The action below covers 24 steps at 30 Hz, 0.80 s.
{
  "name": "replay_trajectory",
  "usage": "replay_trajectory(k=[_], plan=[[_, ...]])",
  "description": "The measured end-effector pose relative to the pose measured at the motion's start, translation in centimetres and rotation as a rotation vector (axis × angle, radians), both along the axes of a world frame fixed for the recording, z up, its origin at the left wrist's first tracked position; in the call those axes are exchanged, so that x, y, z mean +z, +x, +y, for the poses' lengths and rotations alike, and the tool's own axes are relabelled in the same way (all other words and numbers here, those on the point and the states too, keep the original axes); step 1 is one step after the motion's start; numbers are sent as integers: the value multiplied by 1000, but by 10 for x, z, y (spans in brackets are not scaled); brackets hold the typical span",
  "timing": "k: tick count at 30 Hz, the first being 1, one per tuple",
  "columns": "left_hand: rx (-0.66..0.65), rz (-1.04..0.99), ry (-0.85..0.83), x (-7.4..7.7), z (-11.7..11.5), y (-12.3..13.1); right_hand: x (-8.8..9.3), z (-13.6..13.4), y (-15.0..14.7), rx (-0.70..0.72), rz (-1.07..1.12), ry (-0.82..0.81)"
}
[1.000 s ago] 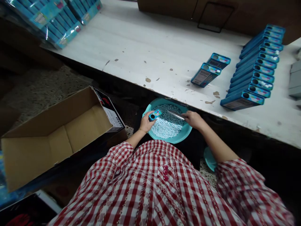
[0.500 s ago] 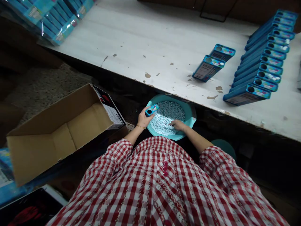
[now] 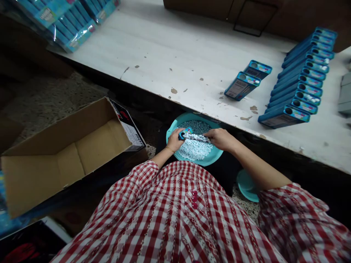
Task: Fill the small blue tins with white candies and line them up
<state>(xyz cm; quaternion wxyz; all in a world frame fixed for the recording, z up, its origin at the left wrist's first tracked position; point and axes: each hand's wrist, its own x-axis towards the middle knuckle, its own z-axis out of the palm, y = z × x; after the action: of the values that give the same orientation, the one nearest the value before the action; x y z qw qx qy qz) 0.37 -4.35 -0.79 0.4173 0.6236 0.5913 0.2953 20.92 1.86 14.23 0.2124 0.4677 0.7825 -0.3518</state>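
Note:
My left hand [image 3: 175, 141] is closed around a small blue container [image 3: 188, 131], tilted, with a round dark hole in its top. My right hand [image 3: 221, 139] grips a narrow scoop [image 3: 201, 138] heaped with white pellets, its far end at the container's hole. The scoop itself is mostly hidden under the pellets. Below both hands is a turquoise basin [image 3: 171, 126], holding many loose white pellets [image 3: 193, 150].
Two blue containers [image 3: 239, 87] and a long row of similar ones [image 3: 285, 111] stand on the worn white table [image 3: 153, 47]. Plastic-wrapped blue packs [image 3: 65, 27] lie at its left end. An open cardboard box [image 3: 68, 153] is at my left; a turquoise bowl [image 3: 248, 184] sits low on the right.
My right hand has come up out of the pellets with the loaded scoop, which now reaches the container's hole. My left hand has moved slightly right and down, over the basin.

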Motion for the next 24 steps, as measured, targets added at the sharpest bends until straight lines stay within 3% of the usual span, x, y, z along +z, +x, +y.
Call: replay_trajectory(k=[4,8,13,15,18,21,24], plan=[[-46,3,21,-3,-2,6,16,6,-30,129,-261,19],[-52,-17,38,-6,-2,9,27,9,-49,144,-337,22],[4,-47,23,-2,-2,4,31,9,-18,128,-288,74],[47,-55,9,2,-2,-2,15,4,8,50,-248,102],[119,-58,-1,8,-3,-11,-36,-12,34,-118,-256,93],[161,-58,2,13,-3,-18,-96,-37,25,-141,-296,41],[174,-42,3,16,-3,-22,-135,-62,1,-99,-253,2]])
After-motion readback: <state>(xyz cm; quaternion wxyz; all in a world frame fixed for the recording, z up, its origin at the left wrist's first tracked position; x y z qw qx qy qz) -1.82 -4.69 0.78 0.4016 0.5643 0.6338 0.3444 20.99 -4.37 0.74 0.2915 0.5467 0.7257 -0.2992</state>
